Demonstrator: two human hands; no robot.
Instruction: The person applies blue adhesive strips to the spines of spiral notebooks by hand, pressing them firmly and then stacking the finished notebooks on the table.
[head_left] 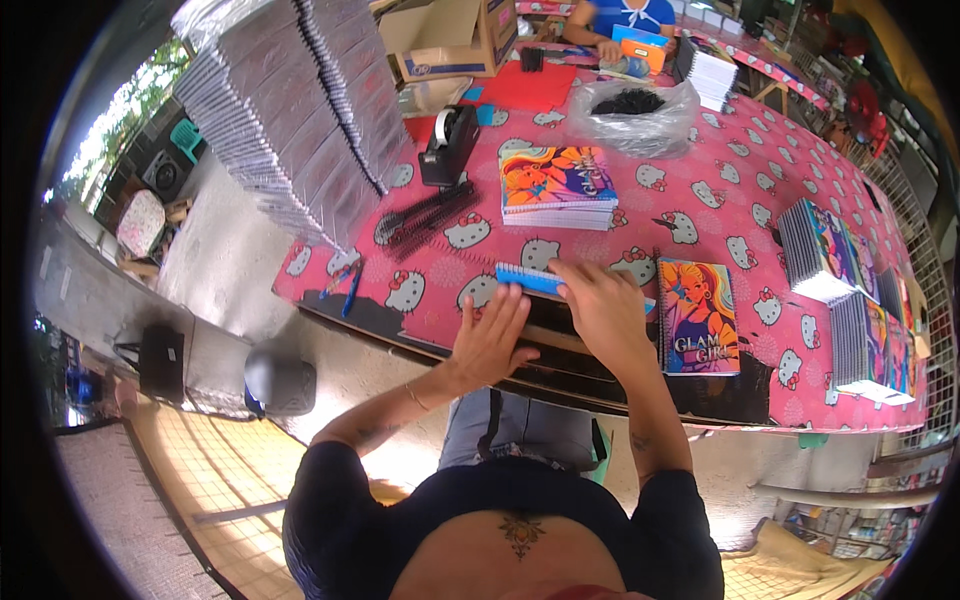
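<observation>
At the table's near edge, in front of my body, lies a notebook with a blue strip along its punched far edge. My left hand rests on its left end, fingers stretched out, thumb apart. My right hand bends over the same edge further right, thumb and fingertips closed on it; the palm hides part of the notebook. A thin pinkish spiral coil trails off to the left from the blue edge. Just right of my right hand lies a spiral notebook with a colourful cover picturing a long-haired figure.
A stack of similar notebooks stands beyond my hands. Dark binding coils, a tape dispenser and pens lie left, near tall notebook piles. More notebooks sit right. Another person's hand shows across the table.
</observation>
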